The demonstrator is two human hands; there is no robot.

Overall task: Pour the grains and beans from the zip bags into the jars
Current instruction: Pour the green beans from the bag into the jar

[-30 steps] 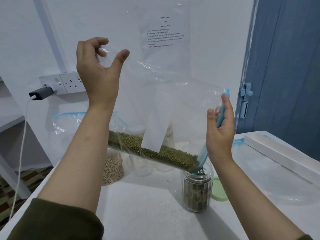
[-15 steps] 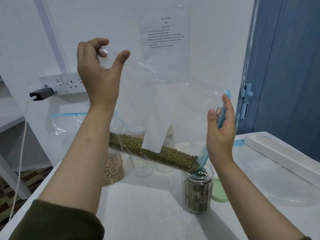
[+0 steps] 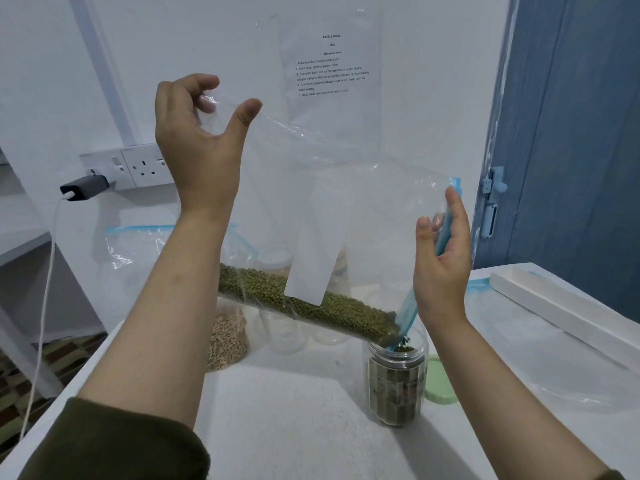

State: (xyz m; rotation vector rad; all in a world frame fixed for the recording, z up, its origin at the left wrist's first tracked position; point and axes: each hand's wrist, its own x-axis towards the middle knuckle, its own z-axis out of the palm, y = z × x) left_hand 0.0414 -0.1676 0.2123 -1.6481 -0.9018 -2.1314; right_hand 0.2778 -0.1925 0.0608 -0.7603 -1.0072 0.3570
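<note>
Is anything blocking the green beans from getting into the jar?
Nothing visible does. The bag is tilted with its blue zip corner dipped in the open jar, and the beans lie piled right down to that corner. The green lid is off, beside the jar.

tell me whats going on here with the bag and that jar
A person is pouring green beans from a clear zip bag into an open jar on the white table. The left hand pinches the bag's raised corner, and the right hand holds the blue zip edge over the jar's mouth. The jar's green lid lies beside it.
</note>
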